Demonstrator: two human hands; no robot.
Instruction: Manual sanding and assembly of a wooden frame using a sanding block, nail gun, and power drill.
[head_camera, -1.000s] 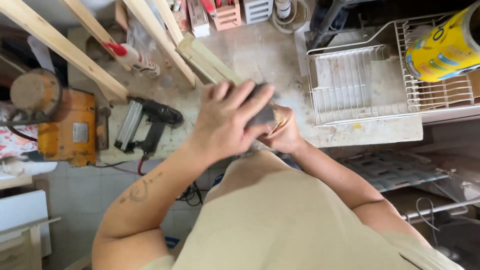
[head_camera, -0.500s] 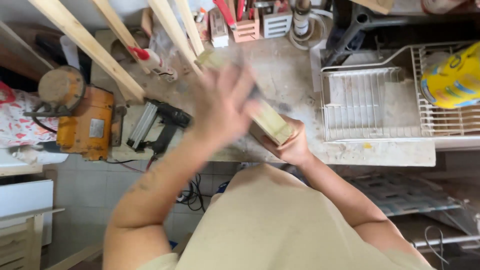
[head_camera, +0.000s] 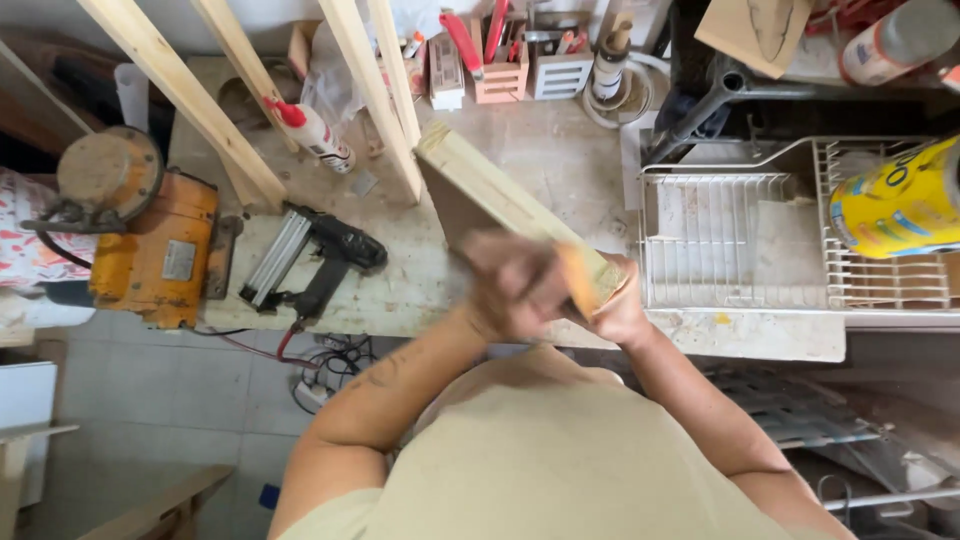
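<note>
A pale wooden board (head_camera: 490, 195) stands on edge over the dusty workbench (head_camera: 540, 140), running from the bench's middle toward my chest. My right hand (head_camera: 622, 302) grips its near end from below. My left hand (head_camera: 510, 285) is blurred with motion and lies against the board's near face, fingers curled; whether it holds something small there I cannot tell.
A black nail gun (head_camera: 315, 255) lies at the bench's left front, an orange compressor (head_camera: 150, 240) beyond it. Wooden slats (head_camera: 365, 90) lean at the back beside a glue bottle (head_camera: 312, 130). White wire racks (head_camera: 760, 235) and a yellow can (head_camera: 895, 200) sit at right.
The board has swung up on edge and drawn nearer. My left hand has slid from the board's top down to its near end, moving fast.
</note>
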